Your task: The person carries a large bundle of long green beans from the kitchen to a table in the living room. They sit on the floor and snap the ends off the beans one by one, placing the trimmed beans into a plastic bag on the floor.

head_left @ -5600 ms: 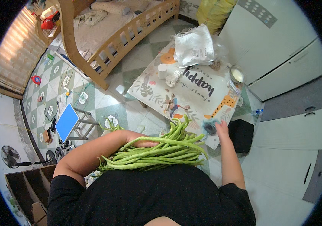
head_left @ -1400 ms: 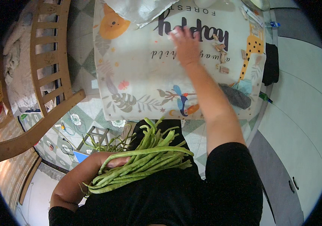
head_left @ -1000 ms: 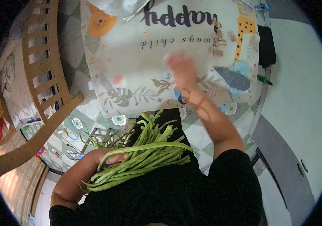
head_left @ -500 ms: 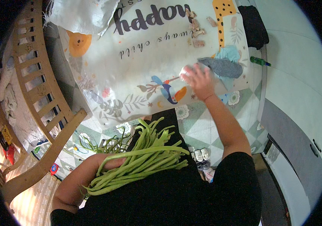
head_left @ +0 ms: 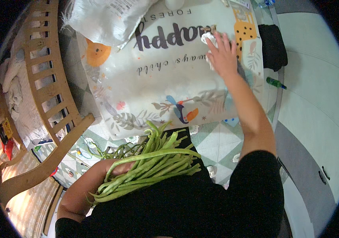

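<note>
A thick bundle of long green beans (head_left: 157,164) lies across my left forearm, against my black shirt. My left hand (head_left: 121,168) curls around it from beneath, with most of the fingers covered by the beans. Out over the printed table cover (head_left: 137,95), my right hand (head_left: 223,53) presses down on a crumpled white tissue (head_left: 208,38), its fingers stretched over it. Small brownish scraps (head_left: 211,29) lie just beyond the fingertips. My right wrist and forearm hide most of a grey cloth (head_left: 240,70) and part of a light blue one.
A white woven sack (head_left: 106,20) covers the table's far left corner. Along the left runs a wooden slatted crib rail (head_left: 52,79). Right of the table are a black cloth (head_left: 272,47) and a green bottle (head_left: 275,83). Thin green stems hang beyond the bean bundle.
My right hand has moved the tissue away from me across the cover, up to the brownish scraps. The view has shifted farther over the table. My left hand still holds the beans.
</note>
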The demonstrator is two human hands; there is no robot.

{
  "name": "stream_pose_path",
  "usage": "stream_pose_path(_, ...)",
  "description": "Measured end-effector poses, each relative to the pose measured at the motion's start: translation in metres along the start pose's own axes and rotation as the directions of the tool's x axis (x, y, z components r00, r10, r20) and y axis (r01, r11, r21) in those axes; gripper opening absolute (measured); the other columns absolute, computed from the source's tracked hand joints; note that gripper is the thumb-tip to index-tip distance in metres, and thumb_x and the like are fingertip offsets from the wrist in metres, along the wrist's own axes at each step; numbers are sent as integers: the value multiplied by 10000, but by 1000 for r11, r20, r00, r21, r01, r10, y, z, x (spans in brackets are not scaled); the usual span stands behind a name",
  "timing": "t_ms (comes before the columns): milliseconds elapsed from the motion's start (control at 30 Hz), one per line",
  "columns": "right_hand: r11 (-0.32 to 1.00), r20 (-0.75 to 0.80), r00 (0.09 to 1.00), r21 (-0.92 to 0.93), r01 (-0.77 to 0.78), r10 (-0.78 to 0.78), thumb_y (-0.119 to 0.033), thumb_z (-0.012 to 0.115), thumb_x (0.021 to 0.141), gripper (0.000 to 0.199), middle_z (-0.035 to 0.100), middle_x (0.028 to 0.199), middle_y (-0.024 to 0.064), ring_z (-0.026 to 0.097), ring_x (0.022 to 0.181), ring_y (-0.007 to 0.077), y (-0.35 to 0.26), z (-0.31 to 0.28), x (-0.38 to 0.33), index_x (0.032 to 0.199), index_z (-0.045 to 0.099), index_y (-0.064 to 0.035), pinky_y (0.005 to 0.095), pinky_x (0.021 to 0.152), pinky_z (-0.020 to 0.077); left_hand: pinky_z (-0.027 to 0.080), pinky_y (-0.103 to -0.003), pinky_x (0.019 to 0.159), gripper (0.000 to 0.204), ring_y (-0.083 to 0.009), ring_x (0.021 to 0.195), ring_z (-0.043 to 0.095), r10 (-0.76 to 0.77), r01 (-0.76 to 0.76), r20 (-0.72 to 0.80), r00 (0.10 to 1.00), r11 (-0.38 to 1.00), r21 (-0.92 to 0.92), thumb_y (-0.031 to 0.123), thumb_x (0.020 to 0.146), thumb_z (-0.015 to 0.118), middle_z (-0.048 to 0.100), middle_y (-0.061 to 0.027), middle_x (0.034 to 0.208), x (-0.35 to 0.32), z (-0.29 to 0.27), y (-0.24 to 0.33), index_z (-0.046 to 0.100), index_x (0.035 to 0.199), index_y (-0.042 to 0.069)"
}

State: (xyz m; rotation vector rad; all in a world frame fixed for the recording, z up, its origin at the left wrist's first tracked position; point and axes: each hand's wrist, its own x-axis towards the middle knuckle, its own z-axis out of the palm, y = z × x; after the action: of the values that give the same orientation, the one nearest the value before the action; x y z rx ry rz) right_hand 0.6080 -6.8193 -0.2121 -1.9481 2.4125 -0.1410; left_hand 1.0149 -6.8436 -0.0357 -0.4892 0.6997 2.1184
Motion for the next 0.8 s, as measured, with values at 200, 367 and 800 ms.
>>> stream_pose_path(200, 878, -19, 967, 422, -224, 256, -238, 504, 779, 504, 317, 1292, 186, 280, 1197, 364, -39, -64, -129, 1227, 384, -41, 483, 978, 199, 397, -327, 855, 521, -191, 978, 496, -187, 149, -297, 937, 978, -144, 311, 796, 556, 505, -97, 1143, -25, -13, -12, 403, 1220, 51)
stream_pose_path(367, -139, 461, 583, 848, -512, 669, -224, 438, 840, 428, 325, 1283, 194, 313, 1171, 359, -23, -16, -146, 1203, 402, 0, 424, 975, 234, 391, -326, 862, 530, -189, 994, 485, -35, 39, -191, 981, 999, 17, 336, 803, 533, 495, -96, 1155, -25, -4, 54, 390, 1230, 57)
stream_pose_path(800, 202, 503, 708, 860, -469, -497, -200, 560, 773, 408, 488, 1166, 117, 461, 1067, 279, -123, -121, -164, 1158, 466, -101, 373, 902, 363, 378, -324, 879, 558, -185, 1036, 458, 7, 16, -237, 971, 995, 96, 402, 821, 473, 467, -94, 1188, -36, 6, 130, 356, 1255, 71)
